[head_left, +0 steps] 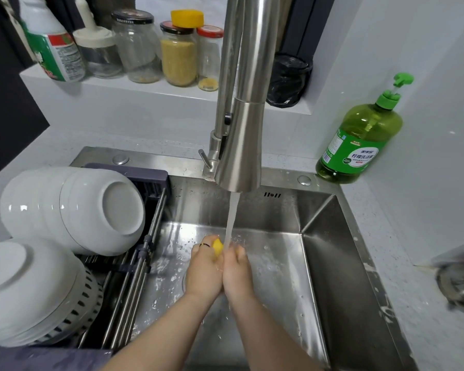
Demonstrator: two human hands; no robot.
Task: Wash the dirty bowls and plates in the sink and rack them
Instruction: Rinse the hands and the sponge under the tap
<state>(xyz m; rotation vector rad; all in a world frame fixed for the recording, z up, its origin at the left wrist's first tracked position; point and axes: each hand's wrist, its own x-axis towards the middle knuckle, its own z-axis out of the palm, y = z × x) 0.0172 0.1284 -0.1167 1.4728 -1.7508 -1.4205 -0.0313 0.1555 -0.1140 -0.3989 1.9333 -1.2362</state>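
Observation:
Both my hands meet over the steel sink (322,253) under the running stream from the tap (241,145). My left hand (202,269) grips a yellow sponge (218,247), and only a small part of the sponge shows between the hands. My right hand (237,271) presses against it from the right with its fingers curled round it. On the rack (134,266) at the sink's left, white bowls (73,207) lie stacked on their sides. More white bowls (24,285) sit upside down in front of them, over a white perforated basket (91,295).
A green dish soap bottle (359,140) stands on the counter at the sink's back right corner. Jars (178,53) and a bottle (51,46) line the ledge behind the tap. A metal object (458,285) lies blurred on the right counter.

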